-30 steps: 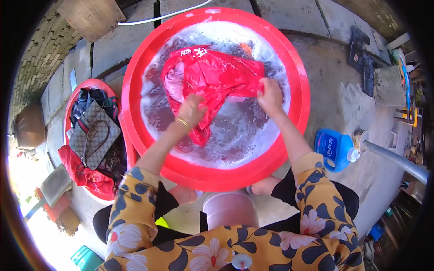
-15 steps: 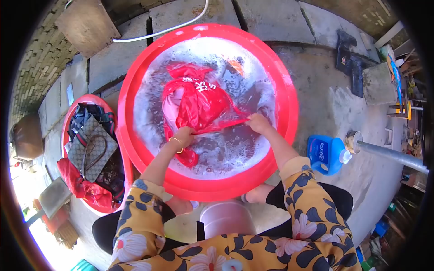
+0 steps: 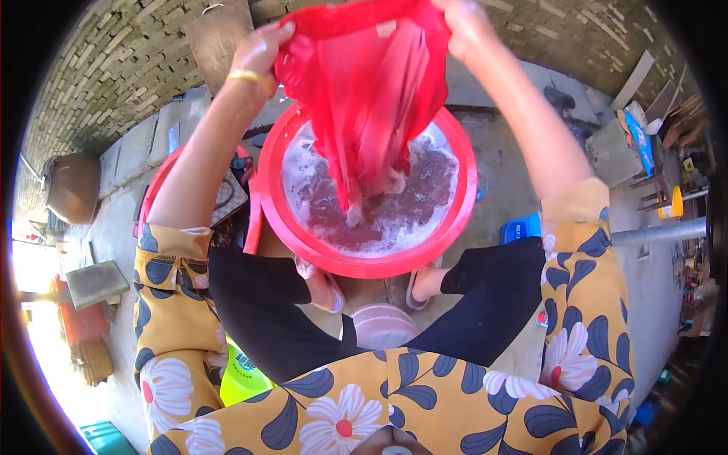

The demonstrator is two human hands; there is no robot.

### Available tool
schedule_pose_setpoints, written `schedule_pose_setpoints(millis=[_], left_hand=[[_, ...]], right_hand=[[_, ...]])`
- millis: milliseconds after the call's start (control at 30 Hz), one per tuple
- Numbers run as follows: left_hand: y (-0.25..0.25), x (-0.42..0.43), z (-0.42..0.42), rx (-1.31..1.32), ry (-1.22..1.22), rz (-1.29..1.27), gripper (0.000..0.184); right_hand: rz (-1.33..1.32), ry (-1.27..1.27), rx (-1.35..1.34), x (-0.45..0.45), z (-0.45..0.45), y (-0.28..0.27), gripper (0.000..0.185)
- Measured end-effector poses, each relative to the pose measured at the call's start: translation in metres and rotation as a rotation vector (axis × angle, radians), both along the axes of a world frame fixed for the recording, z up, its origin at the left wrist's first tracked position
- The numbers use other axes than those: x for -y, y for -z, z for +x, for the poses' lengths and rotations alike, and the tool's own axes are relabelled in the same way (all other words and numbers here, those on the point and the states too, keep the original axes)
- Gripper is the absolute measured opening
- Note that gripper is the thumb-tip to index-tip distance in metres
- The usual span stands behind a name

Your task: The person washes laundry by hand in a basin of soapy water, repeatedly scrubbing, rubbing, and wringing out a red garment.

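A wet red garment hangs stretched between my two hands, its pinkish inner side partly showing. My left hand, with a gold bracelet at the wrist, is closed on its upper left corner. The upper right corner is gripped by my right hand, close to the top edge of the view. The garment's lower end trails into the sudsy water of the large red basin. White foam floats over the greyish water.
Left of the basin sits a smaller red tub with bags in it, partly hidden by my arm. A blue detergent bottle stands at the right, near a metal pole. Between my feet is a pale pink bucket.
Both hands have risen and moved apart, lifting the red garment out of the basin water and spreading it. The view has tilted, so more of my lap shows.
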State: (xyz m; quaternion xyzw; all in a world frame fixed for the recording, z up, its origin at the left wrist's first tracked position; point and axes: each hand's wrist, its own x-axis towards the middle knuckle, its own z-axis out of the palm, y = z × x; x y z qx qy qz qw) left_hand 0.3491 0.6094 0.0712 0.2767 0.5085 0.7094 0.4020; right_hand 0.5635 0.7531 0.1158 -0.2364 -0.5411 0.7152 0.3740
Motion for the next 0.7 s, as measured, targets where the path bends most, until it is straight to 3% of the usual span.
schedule_pose_setpoints(millis=[67, 200, 267, 300, 333, 400, 467, 500, 533, 567, 600, 633, 700], left_hand=[[-0.047, -0.003, 0.021, 0.024, -0.042, 0.16, 0.017], [-0.099, -0.013, 0.047, 0.07, -0.023, 0.412, 0.024], [-0.106, -0.02, 0.061, 0.056, 0.021, 0.544, 0.013], [-0.102, -0.017, 0.077, -0.028, 0.128, 0.542, 0.014], [-0.094, -0.017, 0.095, -0.031, 0.045, 0.351, 0.012], [-0.052, -0.012, 0.091, -0.369, 0.127, 0.082, 0.029], [0.011, -0.016, 0.067, -1.014, 0.435, 0.119, 0.032], [0.029, -0.01, 0.068, -1.154, 0.373, -0.069, 0.038], [0.047, 0.002, 0.073, -1.284, 0.307, -0.263, 0.044], [0.073, 0.01, 0.07, -1.251, 0.219, -0.291, 0.045], [0.097, 0.018, 0.065, -1.221, 0.126, -0.318, 0.046], [0.114, 0.025, 0.06, -1.222, 0.125, -0.325, 0.046], [0.135, 0.036, 0.052, -1.266, 0.145, -0.338, 0.044]], right_hand=[[0.016, 0.008, -0.271, -0.041, -0.022, -0.024, 0.014], [0.193, -0.018, -0.297, 0.007, -0.019, -0.085, 0.011], [0.359, -0.378, -0.199, 0.052, -0.008, -0.087, 0.007], [0.359, -0.38, -0.197, 0.052, -0.011, -0.076, 0.007], [0.507, -0.349, -0.162, 0.048, -0.016, -0.05, 0.01], [0.788, -0.285, -0.091, 0.036, -0.025, 0.025, 0.023], [0.231, -0.291, -0.265, 0.03, -0.022, 0.114, 0.023], [0.55, -0.019, 0.147, 0.031, -0.024, 0.166, 0.02], [0.696, 0.148, 0.376, 0.044, -0.017, 0.212, 0.021], [0.518, 0.09, 0.45, 0.056, -0.008, 0.26, 0.025], [0.461, 0.101, 0.801, 0.074, 0.0, 0.316, 0.028], [0.528, 0.096, 0.914, 0.088, 0.01, 0.402, 0.032], [0.449, -0.34, 1.304, 0.131, 0.056, 0.465, 0.041]])
